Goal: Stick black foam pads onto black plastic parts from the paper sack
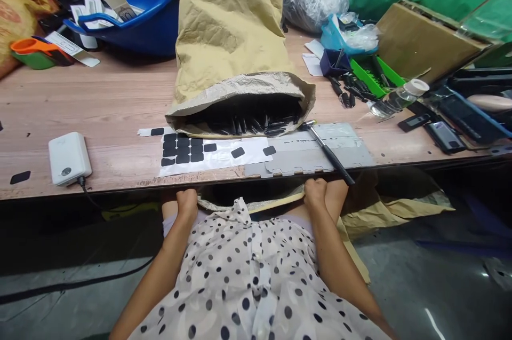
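Observation:
Below the table edge, on my lap, an open paper sack [276, 204] is stretched wide between my hands. My left hand [187, 203] is closed round the left end of its rim, and my right hand [316, 192] grips the right end. The inside of this sack is dark, so its contents are hidden. On the table in front lies a large tan paper sack [232, 25], its mouth facing me, with many small black pieces [244, 125] inside. A hammer [330, 152] with a black handle rests just beyond my right hand, its grip jutting over the edge.
Black stickers [183, 149] lie on a white sheet beside a grey board [348, 142]. A white power bank [69, 158] with a cable sits at left, a blue basin [148, 14] behind. At right are a green tray [378, 76], a clear bottle [400, 99] and a cardboard box [428, 41].

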`<control>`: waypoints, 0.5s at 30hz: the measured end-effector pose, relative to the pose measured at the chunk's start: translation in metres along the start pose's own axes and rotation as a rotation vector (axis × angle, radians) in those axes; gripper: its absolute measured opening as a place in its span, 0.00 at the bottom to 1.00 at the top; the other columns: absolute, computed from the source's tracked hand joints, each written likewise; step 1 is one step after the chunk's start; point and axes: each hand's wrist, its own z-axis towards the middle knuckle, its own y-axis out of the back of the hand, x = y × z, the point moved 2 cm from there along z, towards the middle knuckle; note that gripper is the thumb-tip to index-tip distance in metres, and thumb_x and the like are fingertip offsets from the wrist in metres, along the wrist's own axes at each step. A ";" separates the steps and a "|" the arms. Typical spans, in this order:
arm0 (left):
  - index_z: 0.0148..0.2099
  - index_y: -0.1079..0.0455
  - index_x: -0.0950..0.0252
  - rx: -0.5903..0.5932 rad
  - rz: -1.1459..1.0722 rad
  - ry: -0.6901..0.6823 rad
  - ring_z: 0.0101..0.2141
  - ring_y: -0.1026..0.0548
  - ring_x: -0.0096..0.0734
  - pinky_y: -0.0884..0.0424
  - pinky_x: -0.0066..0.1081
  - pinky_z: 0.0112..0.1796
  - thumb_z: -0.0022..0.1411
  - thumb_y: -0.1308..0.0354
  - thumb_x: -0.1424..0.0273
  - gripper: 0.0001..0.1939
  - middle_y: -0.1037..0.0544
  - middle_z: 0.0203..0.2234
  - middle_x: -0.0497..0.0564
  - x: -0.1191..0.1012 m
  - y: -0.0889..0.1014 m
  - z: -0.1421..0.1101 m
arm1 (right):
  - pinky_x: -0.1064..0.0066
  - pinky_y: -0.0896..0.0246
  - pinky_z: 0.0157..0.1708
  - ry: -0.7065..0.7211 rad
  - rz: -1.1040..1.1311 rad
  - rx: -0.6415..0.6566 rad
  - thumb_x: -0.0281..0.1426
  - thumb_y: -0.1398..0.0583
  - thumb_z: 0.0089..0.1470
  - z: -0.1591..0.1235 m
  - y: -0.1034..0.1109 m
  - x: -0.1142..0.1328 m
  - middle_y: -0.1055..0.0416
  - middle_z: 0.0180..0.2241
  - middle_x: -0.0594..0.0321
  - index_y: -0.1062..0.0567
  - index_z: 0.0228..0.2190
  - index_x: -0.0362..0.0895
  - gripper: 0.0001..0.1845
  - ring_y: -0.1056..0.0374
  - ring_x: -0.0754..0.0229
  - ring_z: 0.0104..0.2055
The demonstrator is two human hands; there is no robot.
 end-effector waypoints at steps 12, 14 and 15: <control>0.30 0.25 0.60 0.328 0.710 -0.369 0.28 0.24 0.40 0.37 0.31 0.28 0.63 0.49 0.54 0.19 0.22 0.22 0.51 -0.071 0.034 -0.098 | 0.73 0.50 0.19 0.061 -0.011 0.391 0.45 0.39 0.49 -0.027 0.064 0.046 0.36 0.16 0.66 0.27 0.21 0.43 0.18 0.43 0.64 0.20; 0.34 0.23 0.60 0.323 0.542 -0.505 0.28 0.24 0.35 0.34 0.30 0.30 0.63 0.49 0.54 0.19 0.21 0.24 0.49 -0.098 0.018 -0.101 | 0.72 0.45 0.21 0.159 0.059 0.326 0.51 0.37 0.48 -0.028 0.089 0.060 0.32 0.20 0.65 0.22 0.27 0.42 0.24 0.40 0.63 0.21; 0.35 0.23 0.60 0.280 0.487 -0.542 0.28 0.24 0.34 0.32 0.29 0.31 0.63 0.47 0.54 0.18 0.21 0.24 0.49 -0.112 0.009 -0.096 | 0.71 0.42 0.23 0.200 0.071 0.254 0.52 0.37 0.49 -0.026 0.099 0.066 0.31 0.21 0.64 0.21 0.31 0.42 0.25 0.39 0.63 0.22</control>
